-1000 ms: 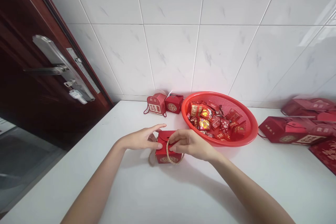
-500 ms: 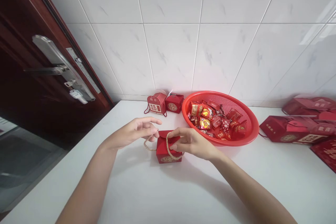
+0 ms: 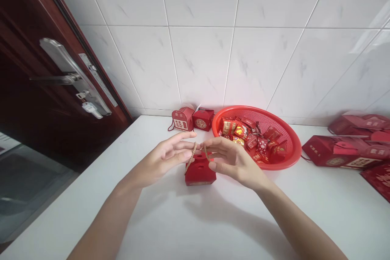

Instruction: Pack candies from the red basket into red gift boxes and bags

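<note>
A small red gift box [image 3: 200, 176] stands on the white table between my hands, its folded top partly hidden by my fingers. A twisted gold rope handle [image 3: 191, 159] rises from the box in two strands. My left hand [image 3: 169, 156] has the left strand at its thumb and fingertips, the fingers loosely curved. On the other side, my right hand [image 3: 230, 160] has the right strand at its fingertips, thumb low beside the box. The fingertips of both hands nearly meet above the box.
Behind, a red plastic basket [image 3: 294, 148] holds wrapped sweets [image 3: 251, 141]. Two small red boxes [image 3: 183, 120] stand against the tiled wall [image 3: 201, 65]. Several larger red boxes [image 3: 332, 152] lie at right. A dark red door [image 3: 18, 57] with keys in its lock is at left.
My right hand has come off the box's front and up to the rope. My left hand has moved right, and both strands now stand raised above the box.
</note>
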Available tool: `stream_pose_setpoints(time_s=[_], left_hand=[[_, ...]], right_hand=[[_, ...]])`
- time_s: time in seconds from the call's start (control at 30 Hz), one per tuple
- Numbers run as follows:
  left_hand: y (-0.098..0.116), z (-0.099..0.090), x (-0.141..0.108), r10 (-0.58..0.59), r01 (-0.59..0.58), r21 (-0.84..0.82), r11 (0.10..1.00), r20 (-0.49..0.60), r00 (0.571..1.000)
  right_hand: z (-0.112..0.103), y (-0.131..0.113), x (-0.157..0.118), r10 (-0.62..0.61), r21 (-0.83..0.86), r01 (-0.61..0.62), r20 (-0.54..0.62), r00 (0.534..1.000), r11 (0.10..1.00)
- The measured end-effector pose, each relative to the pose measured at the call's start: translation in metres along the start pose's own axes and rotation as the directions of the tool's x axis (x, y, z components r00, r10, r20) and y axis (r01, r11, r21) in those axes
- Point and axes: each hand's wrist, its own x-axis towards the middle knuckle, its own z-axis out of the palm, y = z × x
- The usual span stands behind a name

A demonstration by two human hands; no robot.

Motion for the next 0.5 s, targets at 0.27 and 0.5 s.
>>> stream_pose_setpoints(time_s=[0.27, 0.5], left_hand=[[0.01, 0.014, -0.023, 0.062, -0.059, -0.032, 0.998, 0.097, 0.993], [0.01, 0.036, -0.032, 0.14, -0.088, -0.219, 0.972, 0.233, 0.962]], right_hand=[[0.005, -0.025, -0.014, -0.083, -0.172, 0.075, -0.039, 0.996, 0.982], [0.016, -0.02, -0.018, -0.187, -0.503, 0.047, -0.231, 0.955, 0.863]])
